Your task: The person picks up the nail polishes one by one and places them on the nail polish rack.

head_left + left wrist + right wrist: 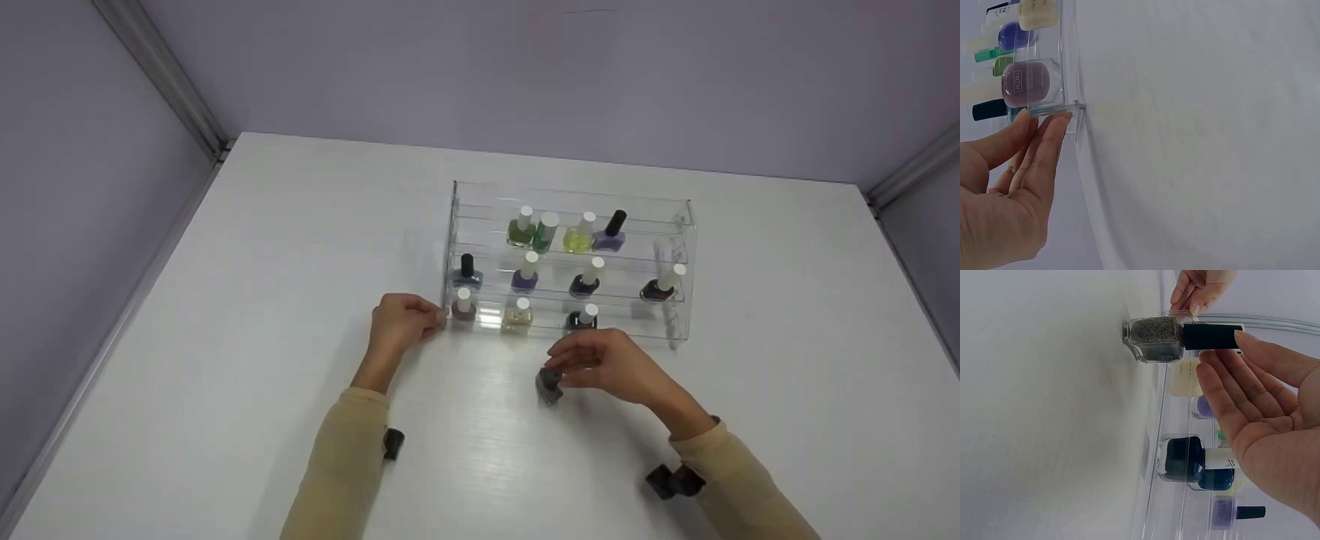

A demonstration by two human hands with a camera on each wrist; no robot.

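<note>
A clear acrylic tiered rack [570, 192] stands on the white table, holding nail polish bottles in rows. My left hand [403, 322] pinches the rack's left front corner between thumb and fingertips. Beside that corner, in the left wrist view, is a mauve nail polish bottle [1032, 84] with a white cap. In front of the rack, my right hand [611, 367] holds a glittery grey nail polish bottle [1156, 338] by its black cap [1213, 336], thumb at the cap's end. The bottle's base is close to the tabletop.
The top row has green bottles [520, 231], a yellow one [578, 238] and a lilac one [609, 240]. Dark bottles [583, 320] sit lower down. A purple-grey wall [480, 82] rises behind the table [315, 210]. Black devices [675, 481] are on both forearms.
</note>
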